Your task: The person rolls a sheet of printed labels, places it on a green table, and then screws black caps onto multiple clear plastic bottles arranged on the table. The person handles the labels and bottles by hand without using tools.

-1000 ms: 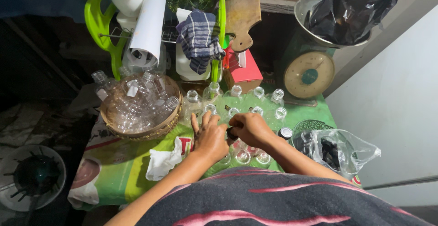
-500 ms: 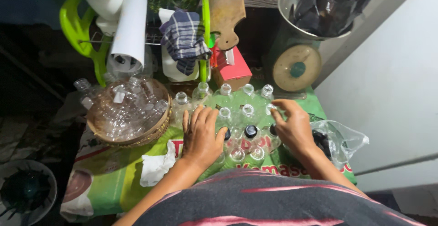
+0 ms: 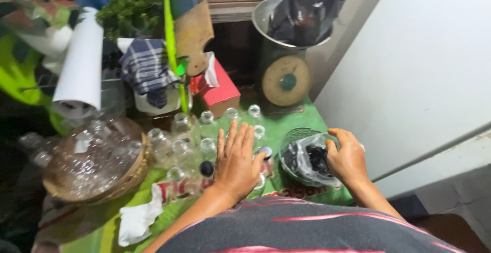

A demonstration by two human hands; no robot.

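Head view, looking down: the left hand lies flat, fingers spread, over small clear bottles on the green worktop. Just right, the right hand grips a plastic bag of dark caps in a green basket. Holding the bag's rim steady should stop spills; a wicker basket of bottles sits further left, a scale behind.

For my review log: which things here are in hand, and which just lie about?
In hand:
left hand flat over clear bottles
right hand gripping plastic bag of dark caps in a green basket

Lying about:
wicker basket of bottles
scale
red box
checked cloth
cutting board
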